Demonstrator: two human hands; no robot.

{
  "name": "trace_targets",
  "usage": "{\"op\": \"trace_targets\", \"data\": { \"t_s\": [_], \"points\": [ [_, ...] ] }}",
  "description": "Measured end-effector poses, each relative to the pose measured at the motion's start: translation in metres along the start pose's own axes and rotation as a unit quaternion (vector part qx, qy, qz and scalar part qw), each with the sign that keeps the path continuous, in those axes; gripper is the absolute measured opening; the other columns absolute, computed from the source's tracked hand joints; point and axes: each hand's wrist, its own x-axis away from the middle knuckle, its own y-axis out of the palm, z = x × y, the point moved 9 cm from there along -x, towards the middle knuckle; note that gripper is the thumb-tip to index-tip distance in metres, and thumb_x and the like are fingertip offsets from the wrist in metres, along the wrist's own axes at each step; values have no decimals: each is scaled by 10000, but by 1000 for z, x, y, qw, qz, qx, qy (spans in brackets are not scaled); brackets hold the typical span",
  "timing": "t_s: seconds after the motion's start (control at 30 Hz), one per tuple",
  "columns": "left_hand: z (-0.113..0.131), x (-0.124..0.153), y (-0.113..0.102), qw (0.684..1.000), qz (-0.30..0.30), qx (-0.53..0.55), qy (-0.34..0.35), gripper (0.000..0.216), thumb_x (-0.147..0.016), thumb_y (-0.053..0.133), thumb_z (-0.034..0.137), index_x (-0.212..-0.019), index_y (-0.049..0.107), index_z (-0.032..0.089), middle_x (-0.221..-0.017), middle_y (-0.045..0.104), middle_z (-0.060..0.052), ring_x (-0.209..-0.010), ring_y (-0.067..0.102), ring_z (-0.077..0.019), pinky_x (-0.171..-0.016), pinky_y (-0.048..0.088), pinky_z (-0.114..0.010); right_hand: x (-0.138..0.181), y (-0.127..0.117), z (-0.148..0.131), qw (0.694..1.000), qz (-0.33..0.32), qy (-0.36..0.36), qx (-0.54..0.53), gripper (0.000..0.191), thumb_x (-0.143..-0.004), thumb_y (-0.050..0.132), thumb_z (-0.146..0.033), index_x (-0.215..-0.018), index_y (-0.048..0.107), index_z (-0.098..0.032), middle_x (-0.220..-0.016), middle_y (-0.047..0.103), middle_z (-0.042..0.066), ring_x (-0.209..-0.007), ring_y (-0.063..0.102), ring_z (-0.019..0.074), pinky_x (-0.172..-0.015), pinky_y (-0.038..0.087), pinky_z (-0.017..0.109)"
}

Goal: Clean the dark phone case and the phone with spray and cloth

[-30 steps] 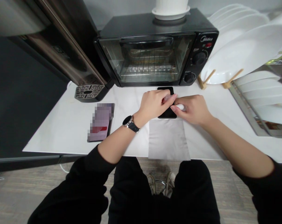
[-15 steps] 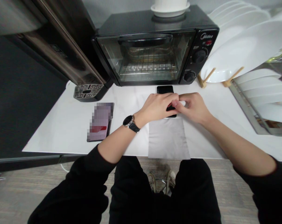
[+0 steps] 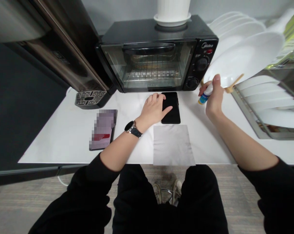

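A black phone [image 3: 172, 113] lies screen up on the white counter, in front of the toaster oven. My left hand [image 3: 153, 109] rests at its left edge, fingers spread and the thumb reaching over the screen; it is open. To the right, my right hand [image 3: 215, 99] is closed around a small bottle [image 3: 204, 97] with a white top and a blue and yellow label, tilted, close to the plate rack. A grey cloth [image 3: 173, 144] lies flat just below the phone, reaching the counter's front edge.
Behind the phone stands a black toaster oven [image 3: 154, 65] with a white pot [image 3: 173, 11] on top. A second phone [image 3: 103, 128], its screen blurred, lies left beside a drip tray [image 3: 90, 98]. White plates [image 3: 249, 53] stand in a rack at right.
My hands have come apart. My right hand has moved right and up with the bottle; my left hand has shifted left, uncovering most of the phone. The view has shifted slightly.
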Motion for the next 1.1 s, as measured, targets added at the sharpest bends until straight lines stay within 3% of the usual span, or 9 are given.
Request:
{"op": "trace_targets", "data": {
  "t_s": [0.07,0.13,0.3,0.5,0.63,0.73,0.8,0.97,1.1],
  "points": [
    [0,0,1,1000,-8,-1,13,457,-1048,537,472,-1408,579,193,-1309,625,-139,-1213,570,-325,-1102,447,-464,3,-7,15,995,71,60,-43,695,-987,232,-823,-700,482,-241,-663,580,74,-695,555,186,-662,411,352],
    [2,-1,1,999,-13,-4,33,430,-1064,512,404,-1459,571,246,-1359,641,-114,-1216,578,-316,-1106,443,-469,4,-2,22,990,82,85,-74,674,-977,295,-825,-718,507,-240,-695,607,70,-722,582,190,-694,438,345],
    [3,-4,2,998,-4,20,64,481,-1077,446,268,-1555,504,247,-1471,659,-69,-1245,600,-276,-1113,442,-447,1,7,21,986,104,69,-110,700,-960,246,-850,-726,531,-255,-705,565,30,-706,569,185,-686,451,341],
    [2,-7,3,997,-11,18,74,561,-1018,403,113,-1553,516,238,-1429,701,-46,-1179,643,-247,-1065,472,-416,6,8,9,991,109,40,-69,619,-854,575,-845,-701,560,-245,-692,545,-10,-680,516,171,-694,419,347],
    [3,-6,3,998,-26,7,49,490,-1093,388,321,-1558,508,224,-1479,665,-67,-1291,603,-281,-1127,444,-466,11,4,4,991,129,22,-7,535,-845,667,-764,-762,583,-242,-678,525,-40,-652,482,161,-727,444,366],
    [2,-4,4,999,-38,-5,24,736,-1032,480,630,-1570,473,128,-1616,520,-146,-1433,492,-363,-1201,385,-545,13,0,0,988,153,6,10,464,-878,667,-701,-829,584,-247,-693,521,-47,-636,478,158,-734,473,377],
    [2,-4,6,999,-47,-8,19,886,-949,563,728,-1562,467,95,-1652,461,-179,-1463,459,-394,-1224,360,-569,14,-3,-4,986,168,-7,11,429,-884,675,-668,-880,578,-250,-743,548,-39,-661,513,163,-742,490,379],
    [0,-7,8,999,-47,8,24,788,-914,649,652,-1462,555,93,-1572,541,-187,-1417,514,-385,-1217,398,-523,19,-13,-19,977,207,-44,-1,360,-940,642,-595,-1044,561,-259,-997,613,13,-888,632,194,-867,528,410],
    [-2,-10,0,998,-26,43,31,665,-860,727,529,-1349,601,96,-1436,629,-188,-1315,606,-347,-1146,488,-459,32,-28,-45,957,267,-115,14,277,-1006,560,-511,-1146,555,-272,-1146,585,59,-1117,606,242,-1034,479,486]
  ]
}}
